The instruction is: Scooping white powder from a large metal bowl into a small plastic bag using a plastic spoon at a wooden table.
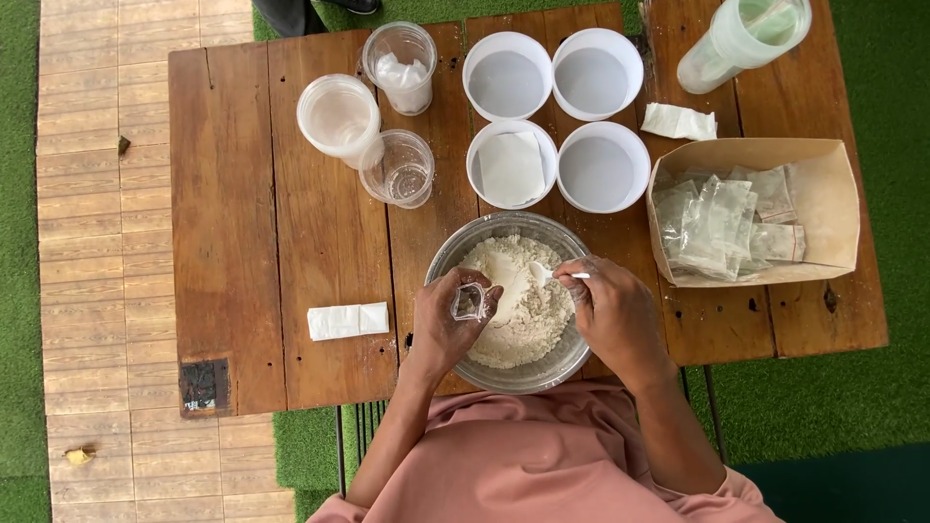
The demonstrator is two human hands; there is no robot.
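Note:
A metal bowl [448, 254] full of white powder [528, 310] stands at the near edge of a wooden table [252, 242]. My left hand [448, 320] holds a small clear plastic bag [470, 302] open over the bowl's left side. A white plastic spoon [548, 274] is gripped by my right hand [612, 308], its tip resting on the powder close to the bag.
Several white bowls [506, 79] sit behind the metal bowl, one with a folded paper. A cardboard tray [828, 199] of filled small bags lies right. Clear cups [339, 116], a plastic jug [741, 41] and folded tissues [347, 321] also lie on the table.

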